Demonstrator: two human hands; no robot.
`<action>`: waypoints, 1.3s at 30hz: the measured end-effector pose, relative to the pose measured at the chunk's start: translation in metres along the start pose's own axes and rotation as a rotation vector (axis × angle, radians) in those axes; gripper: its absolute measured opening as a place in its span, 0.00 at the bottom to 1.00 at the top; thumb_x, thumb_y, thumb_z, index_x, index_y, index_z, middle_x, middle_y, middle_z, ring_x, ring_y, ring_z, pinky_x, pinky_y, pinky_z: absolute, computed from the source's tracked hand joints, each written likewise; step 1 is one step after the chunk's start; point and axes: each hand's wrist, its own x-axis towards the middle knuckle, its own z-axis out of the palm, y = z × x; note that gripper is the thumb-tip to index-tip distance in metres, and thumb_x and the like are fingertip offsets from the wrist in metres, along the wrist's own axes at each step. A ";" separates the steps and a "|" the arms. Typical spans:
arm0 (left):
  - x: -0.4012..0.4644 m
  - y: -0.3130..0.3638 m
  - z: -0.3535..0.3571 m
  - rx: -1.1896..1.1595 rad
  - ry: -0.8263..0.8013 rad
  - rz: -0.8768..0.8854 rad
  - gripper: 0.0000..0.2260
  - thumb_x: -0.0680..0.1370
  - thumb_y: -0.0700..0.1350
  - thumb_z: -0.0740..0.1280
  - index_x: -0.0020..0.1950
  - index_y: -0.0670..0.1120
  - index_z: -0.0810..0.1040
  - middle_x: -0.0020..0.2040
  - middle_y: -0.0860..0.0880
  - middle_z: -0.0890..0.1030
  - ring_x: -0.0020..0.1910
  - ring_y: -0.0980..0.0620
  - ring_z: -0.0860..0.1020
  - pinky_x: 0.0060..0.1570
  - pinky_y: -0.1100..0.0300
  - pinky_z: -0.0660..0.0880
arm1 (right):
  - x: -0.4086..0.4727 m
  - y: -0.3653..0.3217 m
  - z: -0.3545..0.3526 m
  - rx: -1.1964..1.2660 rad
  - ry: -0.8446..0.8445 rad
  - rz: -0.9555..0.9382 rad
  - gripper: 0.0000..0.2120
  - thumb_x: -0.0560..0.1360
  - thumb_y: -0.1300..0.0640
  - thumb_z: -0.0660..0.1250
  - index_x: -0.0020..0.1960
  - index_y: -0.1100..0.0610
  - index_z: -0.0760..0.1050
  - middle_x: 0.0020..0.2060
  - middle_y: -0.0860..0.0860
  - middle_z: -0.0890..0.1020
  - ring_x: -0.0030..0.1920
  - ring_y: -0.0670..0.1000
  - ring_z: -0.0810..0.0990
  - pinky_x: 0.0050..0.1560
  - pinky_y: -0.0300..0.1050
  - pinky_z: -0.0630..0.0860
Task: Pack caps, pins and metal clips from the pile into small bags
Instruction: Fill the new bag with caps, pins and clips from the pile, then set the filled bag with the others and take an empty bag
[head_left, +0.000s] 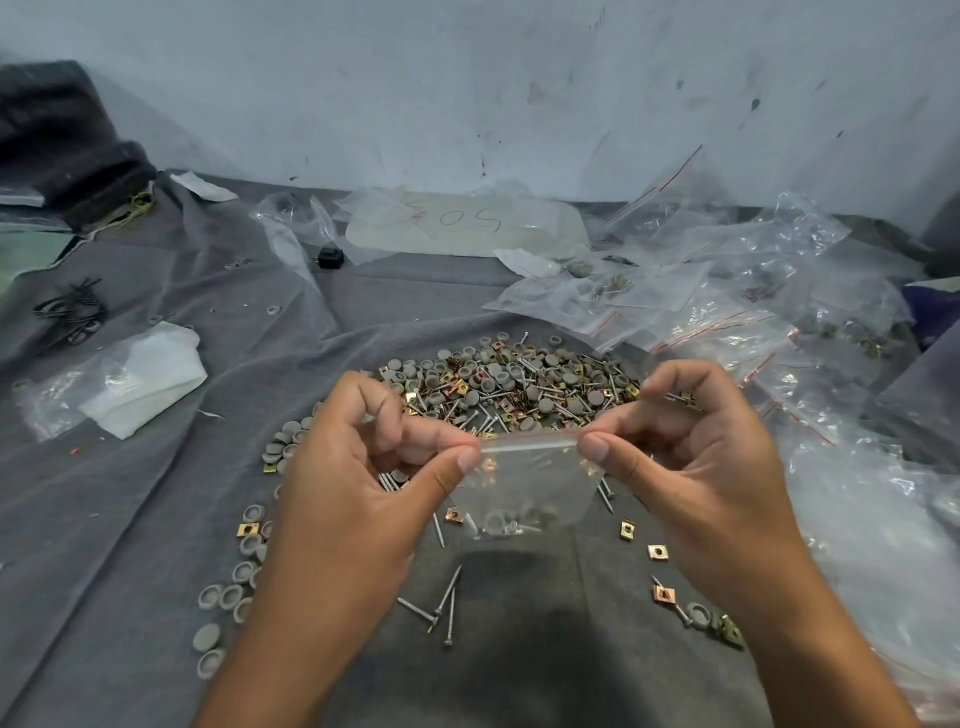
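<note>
**Small bag pinched at both top corners above the pile**

Left hand (358, 467) pinching the left end of the zip strip of a small clear bag (524, 483), thumb in front, fingers curled behind. Right hand (691, 457) pinching the right end of the same strip, thumb tip on the front, index bent over the top. Bag held taut between both hands, hanging upright, clear of the grey cloth (130, 519) below. Red line visible along the strip. Inside the bag, settled at the bottom: a grey cap, a few pins and what looks like a brass-coloured clip; exact count unclear through the plastic.

Main pile (519, 384) of grey caps, pins and metal clips lying on the cloth just beyond the hands, partly hidden behind fingers. Loose caps (228, 597) strung down the left side beside the left forearm, some open side up, some flat side up. Loose pins (441, 608) lying crossed on the cloth below the bag. Square metal clips (657, 552) scattered near the right wrist, one more clip and a cap lower by the right forearm.

Heap of clear bags (753, 291) with red zip lines spread at right and far right, several already holding parts. Larger plastic sheet (467, 223) with handwritten marks by the wall (467, 78). Folded white plastic (140, 379) at left, black bands (72, 312) further left, small black object (330, 257) near the back
</note>
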 end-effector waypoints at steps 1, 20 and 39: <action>0.000 0.000 0.002 0.016 0.009 0.008 0.21 0.71 0.46 0.79 0.41 0.55 0.65 0.43 0.49 0.87 0.41 0.51 0.85 0.37 0.61 0.76 | 0.000 0.000 0.001 0.001 -0.002 -0.004 0.18 0.69 0.44 0.79 0.51 0.42 0.72 0.43 0.55 0.85 0.43 0.50 0.83 0.44 0.37 0.78; -0.004 0.000 0.007 0.031 -0.081 -0.030 0.19 0.66 0.58 0.77 0.47 0.58 0.70 0.44 0.52 0.87 0.40 0.54 0.85 0.39 0.49 0.76 | -0.003 -0.006 0.016 -0.356 -0.126 -0.079 0.16 0.72 0.48 0.74 0.56 0.41 0.73 0.44 0.40 0.85 0.46 0.42 0.84 0.46 0.27 0.74; -0.002 -0.010 0.001 0.189 0.178 0.003 0.24 0.62 0.63 0.80 0.51 0.62 0.72 0.52 0.62 0.85 0.50 0.57 0.84 0.49 0.42 0.79 | 0.084 -0.025 0.028 -0.916 -0.593 -0.188 0.02 0.79 0.48 0.69 0.47 0.42 0.79 0.40 0.40 0.78 0.41 0.40 0.76 0.43 0.38 0.73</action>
